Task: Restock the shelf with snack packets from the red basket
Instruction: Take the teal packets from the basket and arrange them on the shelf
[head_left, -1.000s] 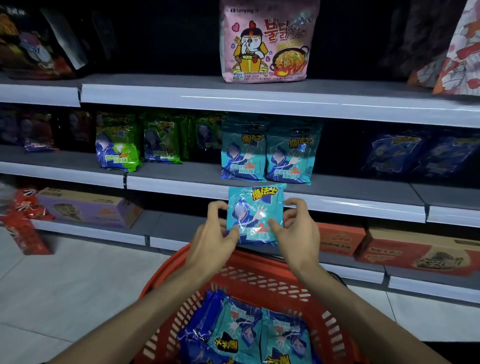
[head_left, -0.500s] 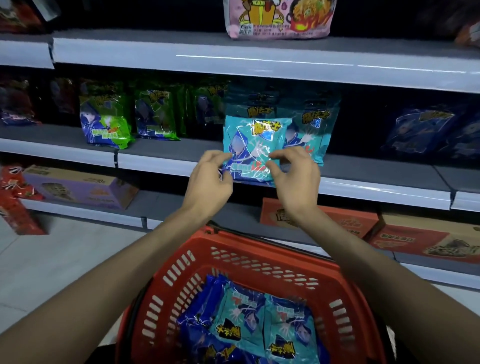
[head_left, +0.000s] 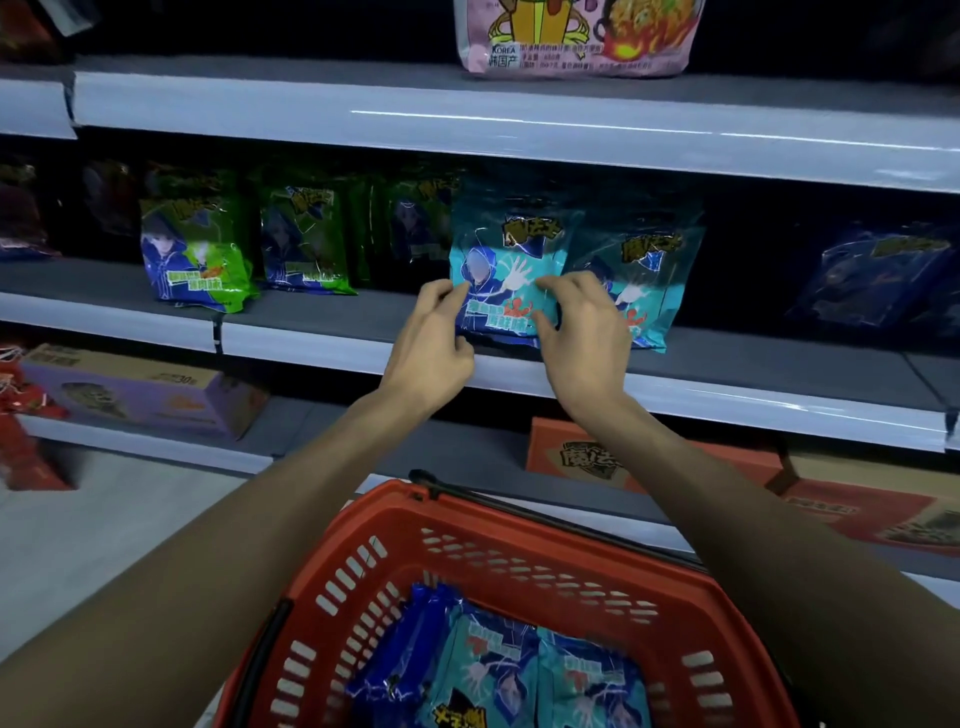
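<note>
Head view: green packets (head_left: 197, 260) stand at left on the middle shelf (head_left: 332, 317). Left hand (head_left: 434, 353) pinches the lower left edge of a teal packet (head_left: 506, 270), held upright at the shelf front; whether its base touches the shelf cannot be confirmed. Right hand (head_left: 582, 343) pinches the lower right edge. A second teal packet (head_left: 654, 270) stands just beside. Below, the red basket (head_left: 519, 519) holds spare packets (head_left: 519, 670), teal and blue.

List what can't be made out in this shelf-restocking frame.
Head view only.
Teal packet: lower corners covered by the left hand and right hand.
Pink noodle bag: top cut off by the upper edge.
Packets in the red basket: cut by the bottom edge, count unknown.
Dark blue packets at right: too dim to read.
</note>
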